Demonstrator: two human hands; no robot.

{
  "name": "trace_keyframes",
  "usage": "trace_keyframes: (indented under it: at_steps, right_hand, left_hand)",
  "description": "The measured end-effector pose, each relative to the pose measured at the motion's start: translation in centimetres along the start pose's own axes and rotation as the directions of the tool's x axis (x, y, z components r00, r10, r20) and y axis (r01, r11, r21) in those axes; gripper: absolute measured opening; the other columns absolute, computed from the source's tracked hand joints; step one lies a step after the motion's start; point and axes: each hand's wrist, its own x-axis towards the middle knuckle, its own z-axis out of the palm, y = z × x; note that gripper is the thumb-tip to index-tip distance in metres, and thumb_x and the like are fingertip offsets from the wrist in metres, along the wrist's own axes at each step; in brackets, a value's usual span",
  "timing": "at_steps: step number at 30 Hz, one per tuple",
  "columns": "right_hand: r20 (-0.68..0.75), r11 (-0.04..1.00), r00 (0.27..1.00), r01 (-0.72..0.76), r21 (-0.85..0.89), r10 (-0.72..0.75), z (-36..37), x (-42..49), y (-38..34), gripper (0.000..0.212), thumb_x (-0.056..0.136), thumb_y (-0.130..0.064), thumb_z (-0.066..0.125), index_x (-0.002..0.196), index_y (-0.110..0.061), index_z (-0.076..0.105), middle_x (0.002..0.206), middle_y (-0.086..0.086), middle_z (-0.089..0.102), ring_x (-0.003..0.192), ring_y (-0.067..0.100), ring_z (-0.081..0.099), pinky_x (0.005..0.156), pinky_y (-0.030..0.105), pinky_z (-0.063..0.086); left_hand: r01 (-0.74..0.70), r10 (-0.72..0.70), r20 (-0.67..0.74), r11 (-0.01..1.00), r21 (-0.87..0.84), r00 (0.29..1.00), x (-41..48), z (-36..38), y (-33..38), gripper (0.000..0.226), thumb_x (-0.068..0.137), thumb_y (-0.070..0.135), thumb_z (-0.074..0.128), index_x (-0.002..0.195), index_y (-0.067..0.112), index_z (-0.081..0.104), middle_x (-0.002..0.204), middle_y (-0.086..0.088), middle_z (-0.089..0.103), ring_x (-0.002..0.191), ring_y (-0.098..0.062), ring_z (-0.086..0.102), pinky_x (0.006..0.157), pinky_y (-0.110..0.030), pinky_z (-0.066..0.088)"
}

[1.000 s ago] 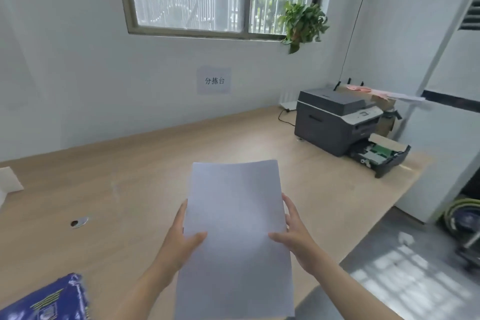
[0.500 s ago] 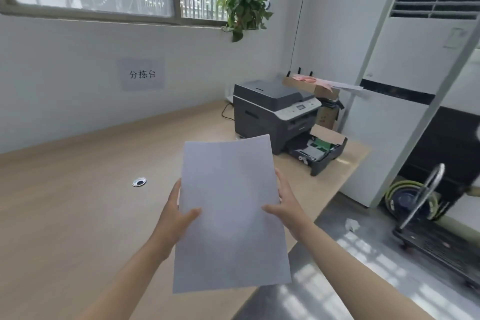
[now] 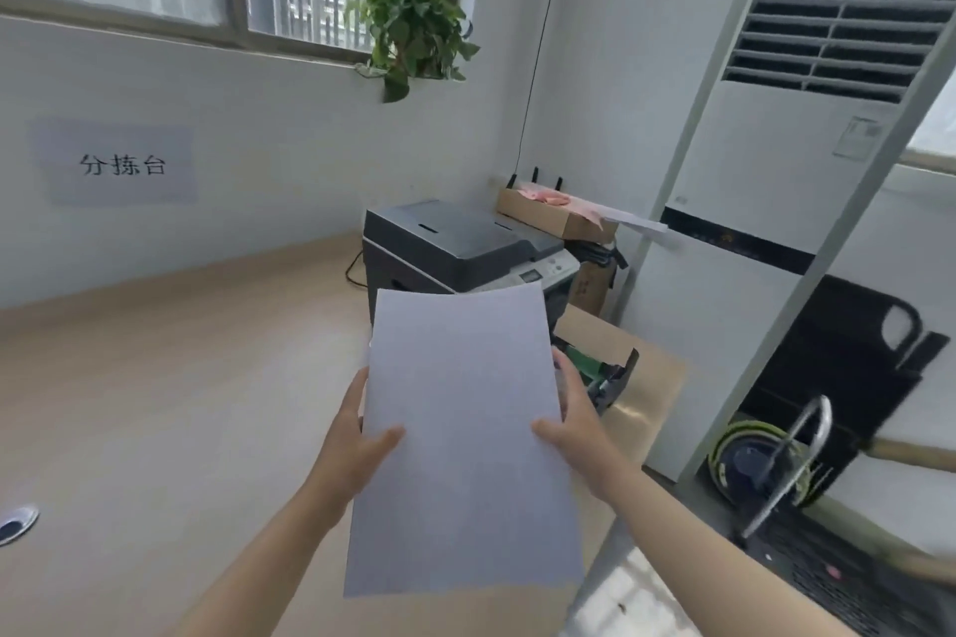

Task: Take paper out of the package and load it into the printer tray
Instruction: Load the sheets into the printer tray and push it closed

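A stack of white paper is held flat in front of me, above the wooden table. My left hand grips its left edge with the thumb on top. My right hand grips its right edge the same way. Beyond the paper stands the dark grey printer at the table's far right end. Its pulled-out tray shows to the right of the paper, with green parts inside; the paper hides most of it. The paper package is out of view.
A wooden table runs along the wall. A cardboard box sits behind the printer. A tall white air conditioner stands to the right, with a trolley on the floor. A cable hole is at the left.
The view has swung right and moved closer to the printer. The paper, still held in both hands, now covers the printer's front and much of the tray. The blue package has left the view.
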Motion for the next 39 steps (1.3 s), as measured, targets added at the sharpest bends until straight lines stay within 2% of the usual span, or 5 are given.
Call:
trace_keyframes:
  at_steps: [11,16,25,34,39]
  right_hand:
    - [0.206,0.99,0.978,0.011,0.139,-0.04,-3.5,17.7,5.6,0.09,0.067,-0.011,0.072,0.123,-0.06,0.021,0.122,-0.004,0.056,0.109,0.021,0.061,0.084,0.044,0.057]
    - [0.362,0.979,0.929,0.005,0.205,-0.081,-4.8,25.0,7.8,0.091,0.056,-0.022,0.088,0.128,-0.031,0.034,0.113,-0.008,0.065,0.099,0.01,0.067,0.076,0.03,0.059]
    - [0.546,0.965,0.836,-0.093,0.245,-0.058,-6.5,30.6,11.3,0.039,0.088,0.01,0.05,0.117,-0.016,0.055,0.108,0.001,0.067,0.093,0.011,0.068,0.063,0.016,0.055]
    - [0.589,0.984,0.804,-0.032,0.173,-0.078,-6.9,29.8,15.4,0.044,0.088,0.008,0.047,0.098,-0.032,0.065,0.101,-0.007,0.071,0.099,0.013,0.063,0.086,0.027,0.051]
    - [0.59,0.978,0.796,0.018,0.206,-0.138,-7.3,30.4,15.2,0.051,0.087,0.009,0.045,0.107,-0.034,0.061,0.105,-0.016,0.07,0.099,0.0,0.064,0.082,0.013,0.052]
  left_hand:
    - [0.102,-0.068,-0.341,0.991,0.082,0.938,11.1,3.0,-1.7,0.084,0.068,0.024,0.059,0.137,0.046,0.019,0.104,-0.007,0.069,0.093,-0.027,0.068,0.085,-0.049,0.055]
    - [0.157,-0.076,-0.557,0.983,0.1,0.827,15.3,6.3,-3.0,0.068,0.079,0.013,0.063,0.134,0.034,0.028,0.103,-0.009,0.069,0.092,-0.031,0.068,0.084,-0.049,0.055]
    - [0.22,-0.08,-0.806,0.974,0.063,0.586,17.7,12.9,-4.9,0.007,0.08,0.025,0.059,0.086,0.025,0.055,0.088,-0.006,0.065,0.085,-0.031,0.061,0.072,-0.044,0.05]
    - [0.256,-0.059,-0.857,0.963,0.087,0.512,15.7,14.6,-9.2,0.033,0.089,-0.003,0.049,0.121,0.006,0.049,0.112,-0.015,0.062,0.107,-0.035,0.058,0.09,-0.05,0.048]
    - [0.225,-0.026,-0.865,0.969,0.101,0.5,15.5,15.1,-9.5,0.039,0.086,0.008,0.052,0.1,0.044,0.051,0.094,0.021,0.066,0.093,0.001,0.062,0.077,-0.019,0.051]
